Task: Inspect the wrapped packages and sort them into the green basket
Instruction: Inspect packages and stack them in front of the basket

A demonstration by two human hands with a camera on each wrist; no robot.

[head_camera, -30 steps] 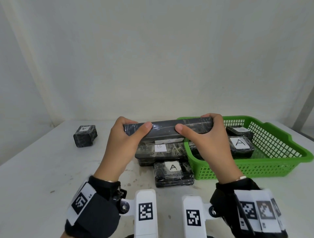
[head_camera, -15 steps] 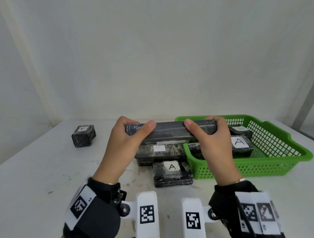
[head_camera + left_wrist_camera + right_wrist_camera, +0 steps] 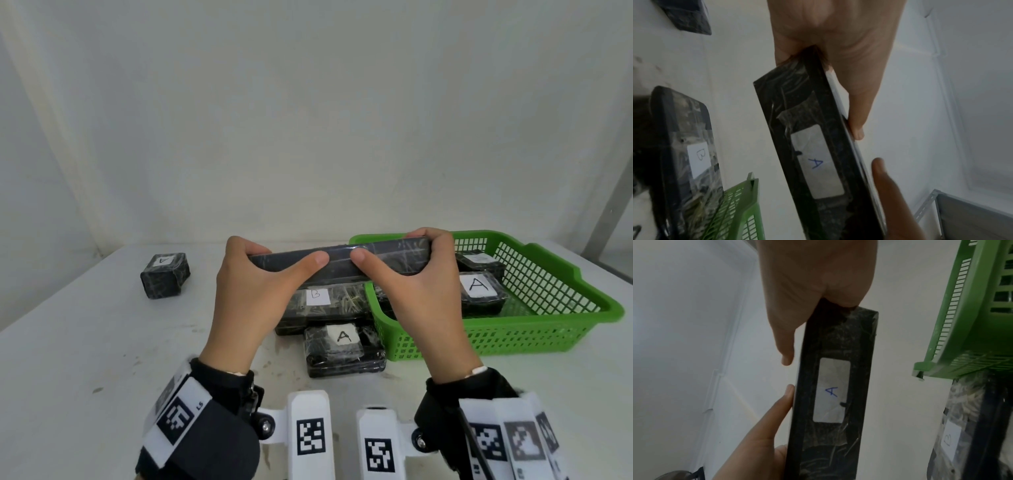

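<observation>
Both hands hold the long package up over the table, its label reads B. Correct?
Not quite. The label on the long package reads A, as both wrist views show. The rest holds: the left hand and right hand grip it above the table. The B is on another package lying below.

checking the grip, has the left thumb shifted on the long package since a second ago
Yes: the left thumb slid right along the long package, toward the green basket.
</observation>
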